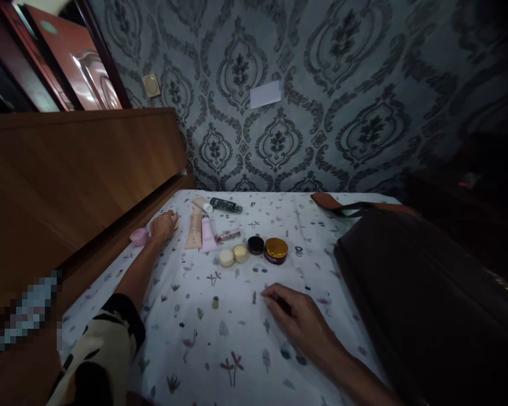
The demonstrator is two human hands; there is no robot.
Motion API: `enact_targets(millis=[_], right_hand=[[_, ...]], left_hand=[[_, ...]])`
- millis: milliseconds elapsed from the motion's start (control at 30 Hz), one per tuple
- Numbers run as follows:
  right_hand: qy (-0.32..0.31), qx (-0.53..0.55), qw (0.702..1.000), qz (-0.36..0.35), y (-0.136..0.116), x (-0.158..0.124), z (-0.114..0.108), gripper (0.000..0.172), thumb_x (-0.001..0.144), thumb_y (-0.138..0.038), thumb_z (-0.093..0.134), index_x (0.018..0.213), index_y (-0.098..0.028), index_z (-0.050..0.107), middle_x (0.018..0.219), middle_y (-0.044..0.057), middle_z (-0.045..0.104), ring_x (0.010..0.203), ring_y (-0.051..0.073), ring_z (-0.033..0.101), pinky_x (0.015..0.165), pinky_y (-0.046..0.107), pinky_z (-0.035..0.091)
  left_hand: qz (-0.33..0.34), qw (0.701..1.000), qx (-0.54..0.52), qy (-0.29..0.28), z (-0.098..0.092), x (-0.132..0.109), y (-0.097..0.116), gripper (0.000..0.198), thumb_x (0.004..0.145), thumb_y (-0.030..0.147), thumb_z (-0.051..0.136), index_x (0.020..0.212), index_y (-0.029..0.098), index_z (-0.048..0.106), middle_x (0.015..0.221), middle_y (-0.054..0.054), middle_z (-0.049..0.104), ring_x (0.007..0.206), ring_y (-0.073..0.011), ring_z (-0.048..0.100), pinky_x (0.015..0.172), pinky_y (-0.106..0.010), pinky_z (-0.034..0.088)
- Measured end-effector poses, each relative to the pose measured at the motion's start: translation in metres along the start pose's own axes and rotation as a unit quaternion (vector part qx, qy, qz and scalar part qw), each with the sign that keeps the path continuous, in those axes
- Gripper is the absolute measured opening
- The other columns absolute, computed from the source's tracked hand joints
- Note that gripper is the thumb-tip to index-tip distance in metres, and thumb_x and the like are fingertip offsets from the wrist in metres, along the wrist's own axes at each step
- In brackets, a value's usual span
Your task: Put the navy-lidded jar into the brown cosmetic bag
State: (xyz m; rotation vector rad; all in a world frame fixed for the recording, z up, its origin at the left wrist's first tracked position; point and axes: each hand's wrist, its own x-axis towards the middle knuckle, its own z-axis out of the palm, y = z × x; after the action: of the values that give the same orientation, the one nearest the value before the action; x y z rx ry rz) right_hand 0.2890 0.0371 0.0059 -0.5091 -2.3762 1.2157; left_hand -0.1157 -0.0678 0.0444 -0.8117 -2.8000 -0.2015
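Observation:
My left hand [163,227] is at the far left of the bed sheet, its fingers curled down. A small yellowish thing [176,224] shows at its fingertips, mostly hidden by the hand. Just left of the wrist stands a pink jar [139,237]. To the right of that hand lie a beige tube [193,230] and a pink tube [209,234]. My right hand [298,316] rests on the sheet with bent fingers and thumb tip close to the index finger; nothing shows in it. Beyond it stand a gold-lidded jar [276,250], a black-lidded jar [255,245], a yellow jar [240,253] and a cream jar [226,258].
A dark green bottle [226,205], a white-capped tube [202,204] and a small slim tube [228,235] lie farther back. A big dark bag [406,293] with a brown strap [328,202] stands at right. A wooden board [88,158] borders the left; a patterned wall [275,141] is behind.

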Motion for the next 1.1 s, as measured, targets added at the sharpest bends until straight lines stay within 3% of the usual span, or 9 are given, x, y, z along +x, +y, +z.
enact_targets(millis=[100,233,300,433,500,633,733,967,1100], right_hand=[[-0.003,0.006,1.000,0.005,-0.001,-0.001,0.000,0.031,0.091,-0.041,0.045,0.085,-0.020,0.067,0.070,0.002,0.065,0.062,0.018,0.057,0.059,0.028,0.043],[-0.002,0.007,1.000,0.005,-0.002,-0.001,-0.001,0.030,0.091,-0.040,0.045,0.083,-0.020,0.066,0.069,0.002,0.063,0.061,0.018,0.056,0.060,0.028,0.043],[-0.005,0.011,1.000,0.011,-0.002,-0.001,0.000,0.029,0.091,-0.039,0.045,0.084,-0.020,0.066,0.070,0.002,0.064,0.062,0.018,0.056,0.061,0.028,0.043],[-0.006,0.015,1.000,0.018,-0.001,-0.001,0.000,0.030,0.091,-0.041,0.045,0.084,-0.020,0.066,0.070,0.002,0.063,0.063,0.018,0.055,0.061,0.029,0.042],[-0.005,0.012,1.000,0.016,0.000,-0.002,0.000,0.030,0.091,-0.041,0.044,0.084,-0.020,0.065,0.069,0.001,0.062,0.063,0.017,0.055,0.060,0.029,0.041],[-0.002,0.003,1.000,0.007,0.002,-0.001,0.000,0.029,0.090,-0.038,0.043,0.084,-0.019,0.065,0.067,0.001,0.060,0.061,0.017,0.054,0.060,0.028,0.040],[-0.003,-0.001,1.000,0.006,0.002,-0.001,0.000,0.030,0.090,-0.038,0.043,0.084,-0.019,0.065,0.068,0.001,0.061,0.062,0.017,0.055,0.060,0.028,0.041],[-0.010,-0.003,1.000,0.003,-0.001,0.000,-0.001,0.030,0.091,-0.038,0.043,0.086,-0.020,0.066,0.070,0.002,0.064,0.063,0.018,0.058,0.061,0.028,0.042],[0.000,-0.007,1.000,-0.003,0.001,-0.001,0.000,0.029,0.090,-0.037,0.043,0.086,-0.020,0.067,0.071,0.002,0.065,0.063,0.018,0.058,0.060,0.028,0.042]], left_hand=[[-0.013,1.000,-0.001,0.000,0.001,0.003,0.003,0.037,0.097,0.041,0.061,0.124,0.015,0.061,0.123,-0.010,0.064,0.108,-0.0226,0.065,0.093,-0.046,0.056],[-0.036,0.999,-0.014,0.013,0.001,0.005,0.004,0.038,0.096,0.041,0.062,0.124,0.015,0.061,0.123,-0.010,0.064,0.108,-0.0224,0.065,0.093,-0.045,0.056],[-0.049,0.998,-0.025,0.023,-0.001,0.006,0.004,0.035,0.101,0.044,0.051,0.117,0.015,0.065,0.117,-0.011,0.068,0.107,-0.0233,0.066,0.093,-0.044,0.055],[-0.066,0.996,-0.047,0.037,-0.005,0.008,0.006,0.060,0.107,0.048,0.020,0.098,0.017,0.071,0.104,-0.012,0.074,0.104,-0.0273,0.068,0.086,-0.037,0.051],[-0.068,0.996,-0.054,0.034,-0.007,0.009,0.007,0.063,0.106,0.050,0.017,0.097,0.017,0.070,0.102,-0.010,0.074,0.102,-0.0266,0.069,0.085,-0.036,0.051],[-0.059,0.997,-0.055,-0.012,-0.007,0.013,0.004,0.037,0.100,0.046,0.052,0.117,0.015,0.065,0.117,-0.009,0.067,0.107,-0.0235,0.066,0.093,-0.043,0.055],[-0.040,0.995,-0.055,-0.069,-0.005,0.012,-0.003,0.039,0.095,0.039,0.063,0.127,0.016,0.059,0.127,-0.010,0.062,0.109,-0.0233,0.064,0.092,-0.045,0.057],[0.018,0.993,-0.029,-0.113,-0.012,-0.018,-0.017,0.038,0.096,0.041,0.062,0.125,0.015,0.060,0.124,-0.010,0.063,0.108,-0.0227,0.064,0.093,-0.045,0.056],[0.074,0.991,-0.026,-0.109,-0.022,-0.043,-0.020,0.041,0.103,0.048,0.039,0.103,0.018,0.068,0.102,-0.008,0.071,0.099,-0.0224,0.066,0.088,-0.037,0.051]])
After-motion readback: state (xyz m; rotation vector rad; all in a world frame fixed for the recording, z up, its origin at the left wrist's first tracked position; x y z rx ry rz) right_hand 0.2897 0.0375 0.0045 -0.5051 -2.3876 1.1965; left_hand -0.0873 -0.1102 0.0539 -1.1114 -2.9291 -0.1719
